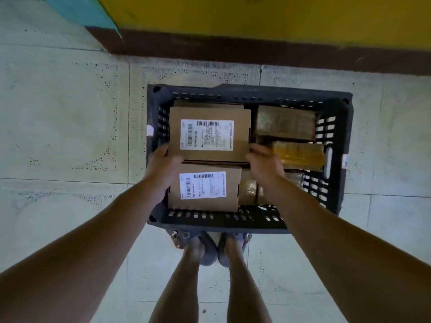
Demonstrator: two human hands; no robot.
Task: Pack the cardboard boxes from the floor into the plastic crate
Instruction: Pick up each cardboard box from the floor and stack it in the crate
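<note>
Cardboard box [210,134], label up, is held over the far-left part of the plastic crate [256,93], which stands on the floor [70,113] just ahead of the person's feet. The left hand [163,164] grasps the near-left corner of the box, fingers curled round its edge. The right hand [264,163] is blurred but appears to grasp the near-right corner likewise. Whether the box already rests on what lies beneath it cannot be told; a strip of cardboard shows just beyond its far edge.

Step in hand, as judged: seating this box in the crate.

1. Hold the box level and square to the crate walls.
2. Align its near edge with the second labelled box [205,187] in the near-left part, so that the two lie side by side without overlap.
3. Lower straight down. Do not drag against the brown parcel [285,124] or the yellow-taped parcel [300,155] on the right.
4. Slide the fingers clear of the corners before the box seats, to avoid pinching against the wall or a neighbouring box.
</note>
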